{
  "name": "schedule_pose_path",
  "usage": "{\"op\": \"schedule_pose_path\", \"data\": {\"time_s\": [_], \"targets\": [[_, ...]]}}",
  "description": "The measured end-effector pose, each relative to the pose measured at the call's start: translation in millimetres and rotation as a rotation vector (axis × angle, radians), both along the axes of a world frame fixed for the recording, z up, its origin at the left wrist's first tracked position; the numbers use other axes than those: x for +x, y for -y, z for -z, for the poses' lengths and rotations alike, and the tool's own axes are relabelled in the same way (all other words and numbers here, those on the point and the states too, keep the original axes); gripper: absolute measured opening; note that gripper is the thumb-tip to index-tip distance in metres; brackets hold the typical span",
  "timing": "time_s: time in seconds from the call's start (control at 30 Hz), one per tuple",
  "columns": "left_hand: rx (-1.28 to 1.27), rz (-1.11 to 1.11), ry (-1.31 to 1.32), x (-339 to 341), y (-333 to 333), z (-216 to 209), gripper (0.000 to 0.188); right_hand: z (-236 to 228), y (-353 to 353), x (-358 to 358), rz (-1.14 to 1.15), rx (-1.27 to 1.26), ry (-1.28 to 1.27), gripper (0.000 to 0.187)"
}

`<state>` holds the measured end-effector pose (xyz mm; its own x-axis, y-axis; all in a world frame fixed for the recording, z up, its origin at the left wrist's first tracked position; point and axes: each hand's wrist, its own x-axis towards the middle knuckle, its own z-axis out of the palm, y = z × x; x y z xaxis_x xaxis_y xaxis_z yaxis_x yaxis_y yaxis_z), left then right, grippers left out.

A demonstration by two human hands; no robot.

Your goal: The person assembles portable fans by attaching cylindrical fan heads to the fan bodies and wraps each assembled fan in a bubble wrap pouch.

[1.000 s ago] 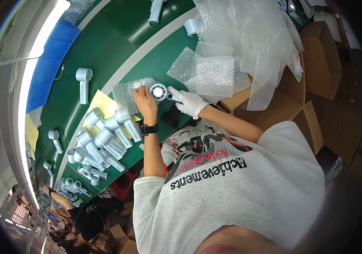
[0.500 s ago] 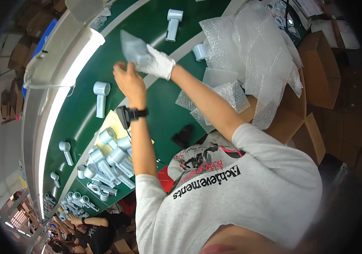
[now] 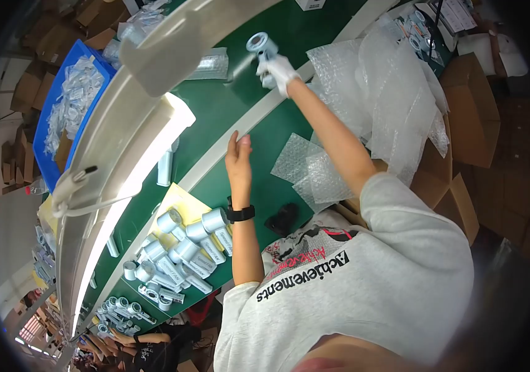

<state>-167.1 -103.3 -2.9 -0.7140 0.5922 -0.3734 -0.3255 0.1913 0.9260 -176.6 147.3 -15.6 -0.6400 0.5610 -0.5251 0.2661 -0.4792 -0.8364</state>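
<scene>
My right hand (image 3: 276, 73), in a white glove, grips a pale blue handheld fan (image 3: 261, 44) by its handle, over the far part of the green belt. The round head of the fan points away from me. My left hand (image 3: 239, 162) is bare, with a black watch on the wrist. It hovers over the pale rail (image 3: 215, 152) with its fingers partly apart and nothing in them. To the left of the fan, a clear plastic-wrapped item (image 3: 211, 64) lies on the belt, partly hidden by the lamp.
Several handheld fans (image 3: 181, 251) lie heaped on a yellow sheet (image 3: 188, 197) at the left. Bubble wrap (image 3: 370, 93) and cardboard boxes (image 3: 472, 111) stand at the right. A lamp (image 3: 153, 133) arches across the belt. Beyond it is a blue bin (image 3: 43, 139) of clear bags. Co-workers sit at lower left.
The translucent bag has left my hands, and a wrapped item now shows on the belt. My right hand has reached forward and gripped a fan. My left hand has drawn back. The view has shifted.
</scene>
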Motion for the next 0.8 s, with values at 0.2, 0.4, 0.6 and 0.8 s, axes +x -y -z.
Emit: {"op": "schedule_pose_path", "data": {"time_s": [0.2,0.4,0.6,0.8], "targets": [[0.42,-0.229,0.444,34.6,8.8,-33.3,0.055,-104.7,143.9,132.7,-0.274,-0.684,-0.329,0.032],[0.924,-0.073,0.908,88.3,58.8,-67.2,0.054,-115.1,145.9,160.6,-0.186,0.751,-0.414,0.04],[0.643,-0.087,0.827,127.8,63.2,-79.5,0.055,-118.5,167.0,156.5,-0.406,-0.079,-0.477,0.032],[0.502,-0.073,0.706,153.0,75.7,-95.3,0.044,-114.5,191.6,179.4,-0.289,-0.071,-0.411,0.029]]}}
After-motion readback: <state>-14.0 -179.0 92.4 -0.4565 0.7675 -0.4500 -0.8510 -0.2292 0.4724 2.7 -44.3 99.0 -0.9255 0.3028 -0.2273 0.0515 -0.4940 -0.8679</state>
